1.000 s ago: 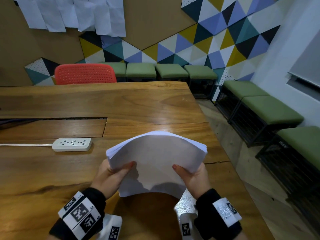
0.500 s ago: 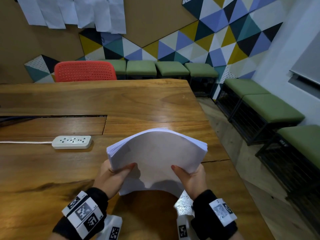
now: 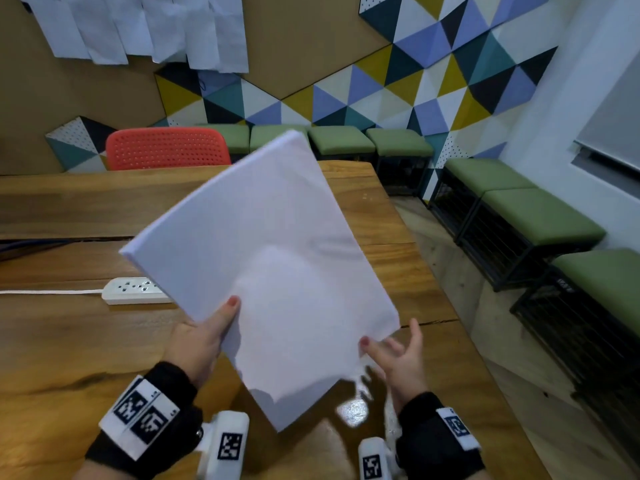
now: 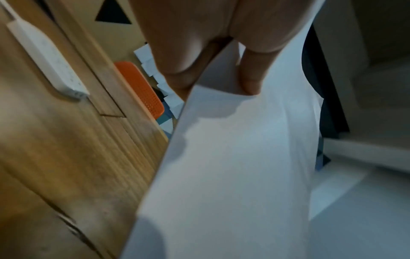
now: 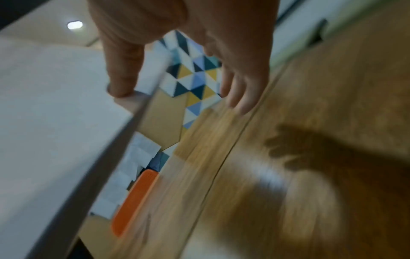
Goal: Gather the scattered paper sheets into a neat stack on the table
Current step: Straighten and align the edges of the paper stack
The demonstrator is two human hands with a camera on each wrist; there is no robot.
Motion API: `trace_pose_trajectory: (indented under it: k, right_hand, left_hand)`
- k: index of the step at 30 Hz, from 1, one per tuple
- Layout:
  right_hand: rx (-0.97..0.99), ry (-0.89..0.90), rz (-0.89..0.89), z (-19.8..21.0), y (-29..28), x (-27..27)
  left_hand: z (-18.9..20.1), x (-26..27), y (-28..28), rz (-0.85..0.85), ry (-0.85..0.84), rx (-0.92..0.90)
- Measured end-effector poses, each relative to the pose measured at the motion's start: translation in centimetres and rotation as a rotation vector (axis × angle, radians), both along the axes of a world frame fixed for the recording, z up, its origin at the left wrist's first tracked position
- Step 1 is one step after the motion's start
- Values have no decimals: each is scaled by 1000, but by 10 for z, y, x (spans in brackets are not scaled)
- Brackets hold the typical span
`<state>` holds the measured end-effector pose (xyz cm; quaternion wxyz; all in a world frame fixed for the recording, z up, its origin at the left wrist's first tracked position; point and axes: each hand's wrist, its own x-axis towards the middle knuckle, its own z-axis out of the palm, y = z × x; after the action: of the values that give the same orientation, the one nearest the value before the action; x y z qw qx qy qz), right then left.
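A thick stack of white paper sheets [image 3: 273,258] is lifted off the wooden table [image 3: 69,341], tilted up with one corner pointing down. My left hand [image 3: 207,334] grips its lower left edge, thumb on the front face and fingers hidden behind; the left wrist view shows the stack [image 4: 233,166] running out from that grip. My right hand [image 3: 398,355] is at the stack's lower right edge with its fingers [image 5: 241,98] spread and clear of the paper. Only its thumb [image 5: 119,77] touches the stack [image 5: 55,105].
A white power strip [image 3: 131,291] with its cord lies on the table left of the stack. A red chair [image 3: 166,148] stands at the far side. Green stools [image 3: 540,216] line the wall and the right side. Paper sheets [image 3: 138,26] hang on the wall.
The stack, held low and bowed between both hands, has been raised, flattened and turned onto a corner. My right hand has let go and spread its fingers; the left still grips.
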<state>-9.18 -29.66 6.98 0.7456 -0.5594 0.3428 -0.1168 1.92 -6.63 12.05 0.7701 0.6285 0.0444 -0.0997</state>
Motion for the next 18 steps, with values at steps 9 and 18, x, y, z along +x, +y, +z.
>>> trace_pose_trajectory:
  k: [9,18]
  right_hand:
    - [408,-418,186,13,14,10]
    - [-75,-286,212,21,-29,-3]
  left_hand:
    - [-21,-2,-3,-187,223,-394]
    - [-11,18,60,-396,56,-40]
